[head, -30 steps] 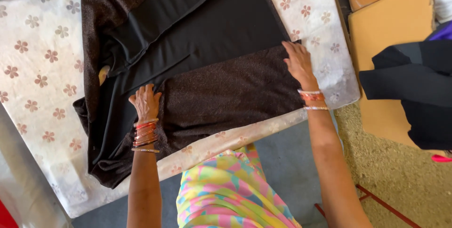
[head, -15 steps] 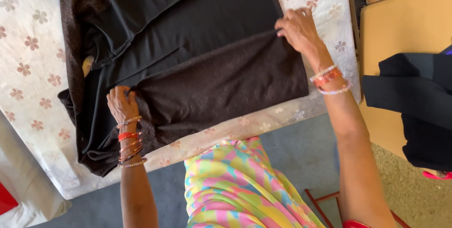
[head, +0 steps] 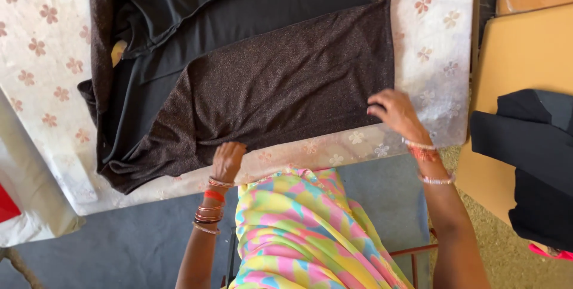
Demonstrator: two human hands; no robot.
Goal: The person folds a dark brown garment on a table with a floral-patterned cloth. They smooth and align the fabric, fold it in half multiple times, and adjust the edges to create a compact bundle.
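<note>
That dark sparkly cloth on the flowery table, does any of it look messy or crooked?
Yes. The dark glittery garment lies smooth near the right hand, but its left end bunches into wrinkles at the flowered cover's edge, just left of the left hand.

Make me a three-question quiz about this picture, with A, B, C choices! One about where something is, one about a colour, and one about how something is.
1. Where is the right hand?
A. At the dark cloth's near right corner
B. On the tan board
C. In the air, far away

2. What colour are the flowers on the table cover?
A. Blue
B. Brownish red
C. Green

3. How does the dark cloth lie?
A. Rolled up
B. Hanging
C. Spread flat, folded over

Answers: 1 A, fingers meet that corner. 2 B, the print shows it. 3 C, a layer overlaps.
</note>
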